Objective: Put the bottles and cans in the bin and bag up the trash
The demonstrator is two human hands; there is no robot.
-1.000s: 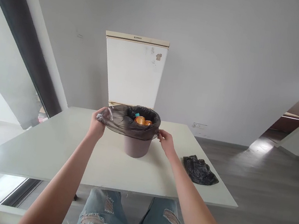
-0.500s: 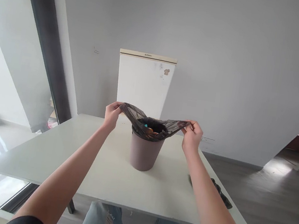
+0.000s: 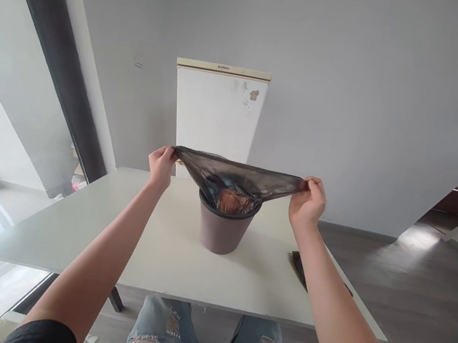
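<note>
A small mauve waste bin (image 3: pixel 220 231) stands on the white table (image 3: pixel 72 228). A thin dark bin bag (image 3: pixel 237 177) sits in it, its rim pulled up off the bin and stretched wide. My left hand (image 3: pixel 161 164) is closed on the bag's left edge. My right hand (image 3: pixel 308 202) is closed on its right edge. Both hands are level, a little above the bin's rim. Something orange-brown (image 3: pixel 229 200) shows through the thin plastic inside.
A second crumpled black bag (image 3: pixel 299 264) lies on the table to the right, mostly hidden behind my right forearm. A white cabinet (image 3: pixel 216 111) stands against the grey wall behind the table. A window and dark frame are at the left.
My right hand took hold of the bag's right edge. Both hands lifted the bag's rim off the bin and moved apart, stretching it flat and wide.
</note>
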